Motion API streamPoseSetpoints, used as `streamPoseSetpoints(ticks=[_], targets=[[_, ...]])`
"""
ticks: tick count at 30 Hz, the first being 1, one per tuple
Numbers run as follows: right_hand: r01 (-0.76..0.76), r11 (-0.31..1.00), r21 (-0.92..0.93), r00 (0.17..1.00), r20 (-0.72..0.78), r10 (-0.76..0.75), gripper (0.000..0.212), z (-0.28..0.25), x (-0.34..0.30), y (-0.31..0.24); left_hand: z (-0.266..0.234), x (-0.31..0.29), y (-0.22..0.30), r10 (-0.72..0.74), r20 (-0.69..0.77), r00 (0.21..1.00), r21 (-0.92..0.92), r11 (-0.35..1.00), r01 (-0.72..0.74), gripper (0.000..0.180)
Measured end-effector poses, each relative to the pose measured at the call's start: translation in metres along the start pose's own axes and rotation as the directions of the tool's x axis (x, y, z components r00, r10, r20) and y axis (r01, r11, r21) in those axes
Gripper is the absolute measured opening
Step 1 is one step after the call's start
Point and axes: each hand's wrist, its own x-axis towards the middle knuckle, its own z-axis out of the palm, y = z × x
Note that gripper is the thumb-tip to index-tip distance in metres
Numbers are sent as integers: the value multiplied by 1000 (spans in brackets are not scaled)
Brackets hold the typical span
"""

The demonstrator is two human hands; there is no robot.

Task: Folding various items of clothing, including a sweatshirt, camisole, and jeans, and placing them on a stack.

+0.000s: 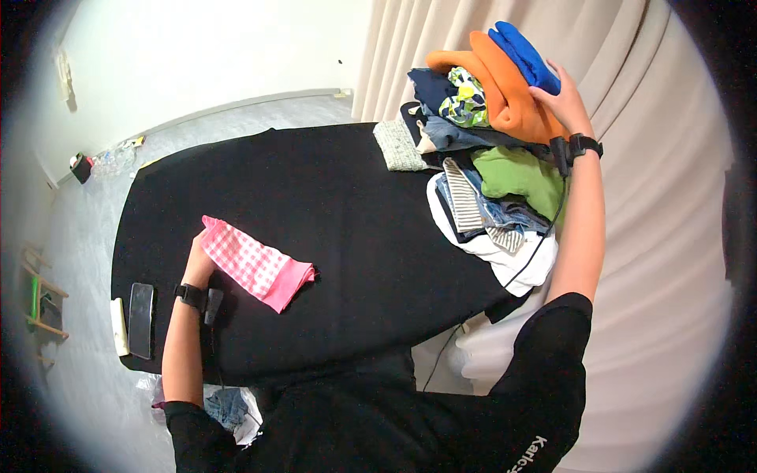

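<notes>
A pink and white checked sock (252,266) lies stretched out over the black table at the left. My left hand (198,262) is closed on the edge near its toe end, and the fingers are partly hidden behind it. At the far right, my right hand (569,102) grips the end of a folded blue cloth (522,57), thumb on one side and fingers on the other. That cloth rests against a thick folded orange garment (505,91) on top of a clothes pile. Below are a yellow-green patterned cloth (467,102) and a green garment (516,177).
The black tabletop (315,189) spreads before me. A phone (141,321) and a pale strip (119,327) lie at its left edge. Striped cloth (463,197) and white cloth (512,264) sit low in the pile. A beige curtain (639,236) hangs at the right.
</notes>
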Motion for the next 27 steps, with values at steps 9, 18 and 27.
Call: streamPoseSetpoints(ticks=[9, 18, 27], targets=[[-121, 988, -100, 991, -78, 113, 39, 18, 36, 13, 1, -2, 10, -107, 43, 993, 38, 994, 106, 21], [-283, 959, -2, 910, -317, 268, 44, 35, 62, 32, -1, -2, 11, -100, 68, 993, -50, 993, 103, 21], [-143, 988, 60, 988, 64, 139, 51, 24, 51, 7, -4, 2, 4, -44, 83, 996, 1, 999, 44, 21]])
